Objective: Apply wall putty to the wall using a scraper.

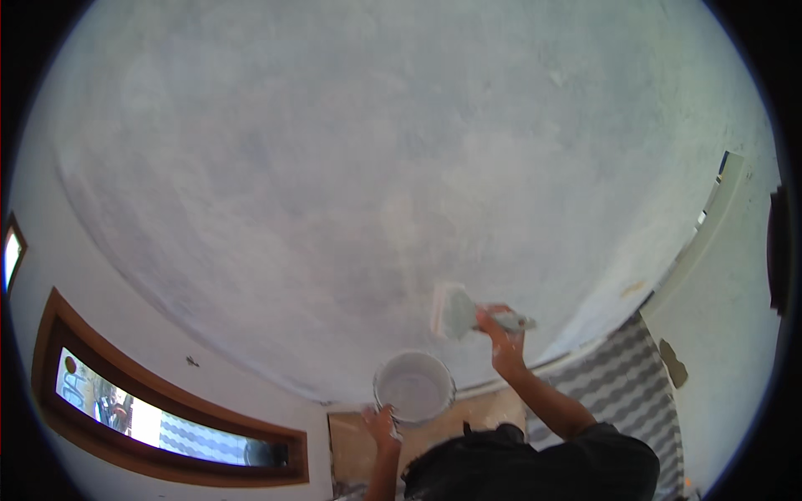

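Observation:
A wide flat paintbrush [455, 311] with a pale, paint-covered head is gripped by its handle in my right hand [501, 330]. Its bristle edge points left, close to or against the patchy whitish wall [351, 184]; I cannot tell if it touches. Lower down, my left hand [383, 426] holds the rim of a round white bucket [377, 386] at its left side. Inside the bucket, a pale whitish liquid or coating shows. White smears mark the skin of both hands.
At the lower left, a brown wooden window frame [175, 457] is set in the side wall. A brown board or sheet [484, 413] lies below the bucket. Grey-and-white patterned flooring [618, 376] stretches to the right. A pale strip [720, 196] runs along the right wall edge.

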`<state>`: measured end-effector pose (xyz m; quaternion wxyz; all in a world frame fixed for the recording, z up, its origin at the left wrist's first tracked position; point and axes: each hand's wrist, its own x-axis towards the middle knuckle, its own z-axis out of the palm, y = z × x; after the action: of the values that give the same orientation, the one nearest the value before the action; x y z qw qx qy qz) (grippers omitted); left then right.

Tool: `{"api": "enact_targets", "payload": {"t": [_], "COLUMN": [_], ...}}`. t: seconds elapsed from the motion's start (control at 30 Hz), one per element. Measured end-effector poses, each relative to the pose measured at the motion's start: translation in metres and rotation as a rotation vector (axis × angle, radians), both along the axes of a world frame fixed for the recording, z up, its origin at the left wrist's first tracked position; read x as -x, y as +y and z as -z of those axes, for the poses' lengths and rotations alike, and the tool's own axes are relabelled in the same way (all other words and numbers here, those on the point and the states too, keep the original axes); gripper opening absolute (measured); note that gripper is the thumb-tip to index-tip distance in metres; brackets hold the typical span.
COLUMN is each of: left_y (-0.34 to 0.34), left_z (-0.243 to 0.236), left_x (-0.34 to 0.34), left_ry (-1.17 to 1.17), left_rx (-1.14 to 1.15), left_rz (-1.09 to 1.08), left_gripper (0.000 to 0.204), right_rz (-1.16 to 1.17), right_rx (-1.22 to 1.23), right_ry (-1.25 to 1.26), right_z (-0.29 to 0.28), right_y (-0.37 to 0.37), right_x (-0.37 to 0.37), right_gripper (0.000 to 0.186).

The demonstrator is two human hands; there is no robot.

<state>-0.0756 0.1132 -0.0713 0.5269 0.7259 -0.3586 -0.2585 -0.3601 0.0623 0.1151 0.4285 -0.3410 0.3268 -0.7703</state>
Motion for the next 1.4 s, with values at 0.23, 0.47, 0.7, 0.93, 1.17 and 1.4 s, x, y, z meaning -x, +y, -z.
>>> {"api": "enact_targets", "payload": {"t": [0.23, 0.47, 0.7, 0.93, 1.17, 1.4], "left_y": [0.003, -0.003, 0.012, 0.016, 0.034, 0.03], "left_z": [-0.089, -0.084, -0.057, -0.031, -0.071, -0.047], "left_x": [0.021, 0.022, 0.006, -0.004, 0.007, -0.007], "left_ry": [0.327, 0.388, 0.391, 0.327, 0.481, 0.403], "left_rx": [0.058, 0.133, 0.139, 0.161, 0.213, 0.155], "left_rz": [0.051, 0.029, -0.069, -0.214, -0.288, -0.273], "left_gripper": [0.034, 0.032, 0.033, 0.037, 0.032, 0.045], "right_rz": [-0.05, 0.033, 0.237, 0.627, 1.011, 1.009], "right_rx": [-0.054, 0.352, 0.794, 0.816, 0.754, 1.094], "right_ry": [-0.077, 0.058, 0.261, 0.386, 0.61, 1.268], "right_z": [-0.027, -0.139, -0.35, -0.518, -0.585, -0.619], "right_y": [0.027, -0.029, -0.065, -0.039, -0.09, -0.087], "right_x": [-0.021, 0.0, 0.005, -0.036, -0.036, -0.012], "right_gripper": [0.017, 0.014, 0.016, 0.019, 0.028, 0.021]}}
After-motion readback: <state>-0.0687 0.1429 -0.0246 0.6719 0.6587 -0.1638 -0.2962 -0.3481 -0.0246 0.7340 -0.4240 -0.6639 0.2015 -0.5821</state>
